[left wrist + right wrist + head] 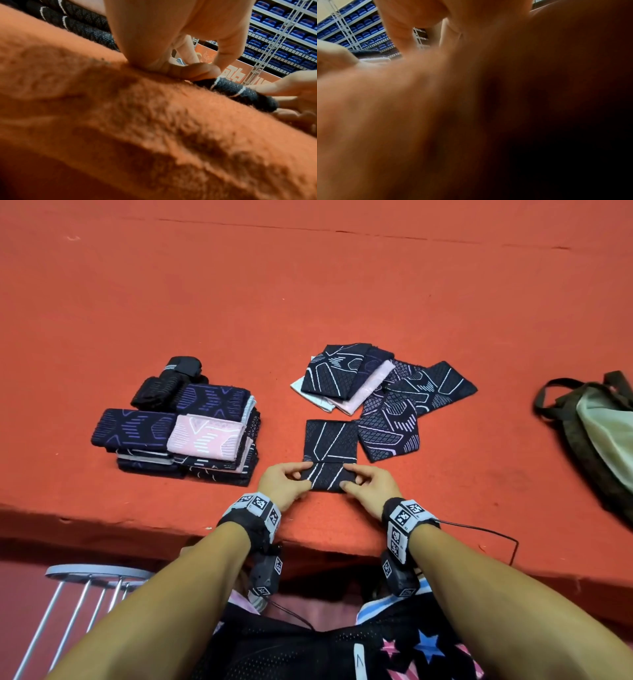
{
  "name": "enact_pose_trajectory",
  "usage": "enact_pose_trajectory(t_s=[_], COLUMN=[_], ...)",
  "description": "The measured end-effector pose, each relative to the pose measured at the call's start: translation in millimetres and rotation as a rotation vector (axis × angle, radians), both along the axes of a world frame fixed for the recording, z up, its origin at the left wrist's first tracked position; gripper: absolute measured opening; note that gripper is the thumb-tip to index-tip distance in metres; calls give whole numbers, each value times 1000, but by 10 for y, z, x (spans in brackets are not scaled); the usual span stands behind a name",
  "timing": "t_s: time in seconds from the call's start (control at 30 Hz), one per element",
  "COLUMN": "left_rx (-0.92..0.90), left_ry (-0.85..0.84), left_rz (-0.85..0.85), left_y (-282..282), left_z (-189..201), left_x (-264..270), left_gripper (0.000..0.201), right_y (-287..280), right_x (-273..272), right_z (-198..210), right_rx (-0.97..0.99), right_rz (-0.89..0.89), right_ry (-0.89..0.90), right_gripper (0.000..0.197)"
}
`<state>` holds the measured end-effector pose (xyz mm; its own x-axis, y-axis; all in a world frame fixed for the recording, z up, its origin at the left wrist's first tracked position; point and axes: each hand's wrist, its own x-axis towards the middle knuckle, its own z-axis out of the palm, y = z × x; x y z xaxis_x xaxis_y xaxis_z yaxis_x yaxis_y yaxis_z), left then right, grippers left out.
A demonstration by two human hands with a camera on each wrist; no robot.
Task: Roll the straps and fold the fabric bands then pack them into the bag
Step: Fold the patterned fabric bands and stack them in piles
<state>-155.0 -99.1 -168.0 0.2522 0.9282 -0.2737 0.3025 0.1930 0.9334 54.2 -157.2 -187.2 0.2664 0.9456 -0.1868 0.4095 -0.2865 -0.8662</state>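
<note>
1. Head view: my left hand (pixel 284 484) and right hand (pixel 368 486) each pinch one side of a dark fabric band (pixel 329 455) with white lines. It lies flat near the front edge of the orange surface (pixel 342 285), and its near end is folded over onto itself between my hands.
2. Head view: a neat stack of folded bands (pixel 191 436) sits toward the left edge, with black rolled straps (pixel 168 385) lying on its far corner. A loose heap of unfolded bands (pixel 387 392) lies just beyond the band I hold, touching its right corner. The bag (pixel 596 426) rests open at the right edge, well apart from the rest.
3. Left wrist view: my left hand (pixel 171 40) presses down on the surface (pixel 120 121), its thumb and a finger curled onto the folded edge of the band (pixel 240 90). My right hand's fingers (pixel 283 86) grip the other end. Folded bands (pixel 77 20) show at the upper left.
4. Right wrist view: mostly blurred skin of my right hand (pixel 436 94), too close to tell its grip. Shelves with blue items (pixel 359 31) stand behind.
</note>
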Motion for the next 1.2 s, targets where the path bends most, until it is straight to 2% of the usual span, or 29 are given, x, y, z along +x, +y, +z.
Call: enact_pose_trajectory(t_s=[0.07, 0.23, 0.33, 0.43, 0.5, 0.57, 0.63, 0.77, 0.93, 1.07, 1.2], left_rx=[-1, 68, 119, 129, 108, 105, 105, 32, 67, 53, 112], left_ry=[14, 123, 109, 48, 19, -6, -33, -25, -48, -80, 38], left_rz=[-18, -38, -27, 22, 69, 106, 133, 143, 118, 54, 58], left_y=[1, -26, -55, -51, -40, -39, -41, -43, -77, -62, -42], left_z=[10, 27, 5, -27, -21, -33, -49, -68, -19, -39, -90], left_x=[-9, -14, 15, 35, 46, 47, 40, -4, -11, -15, 8], left_gripper=[54, 63, 59, 36, 17, 9, 9, 20, 17, 14, 5], right_y=[1, -21, -37, -12, -2, 0, -16, -53, -41, -14, -6], right_x=[2, -25, -17, -24, -46, -65, -74, -59, -63, -67, -47], right_z=[35, 30, 28, 44, 49, 60, 93, 92, 78, 72, 87], right_rx=[-24, 4, -1, 37, 59, 82, 102, 53, 84, 79, 68], right_rz=[15, 44, 96, 83, 24, -13, -16, -10, -18, -34, -48], right_ry=[-48, -46, -136, -159, -67, 13, 41, 106, 20, -19, -88], right_gripper=[52, 57, 58, 39, 19, 8, 8, 32, 10, 27, 17])
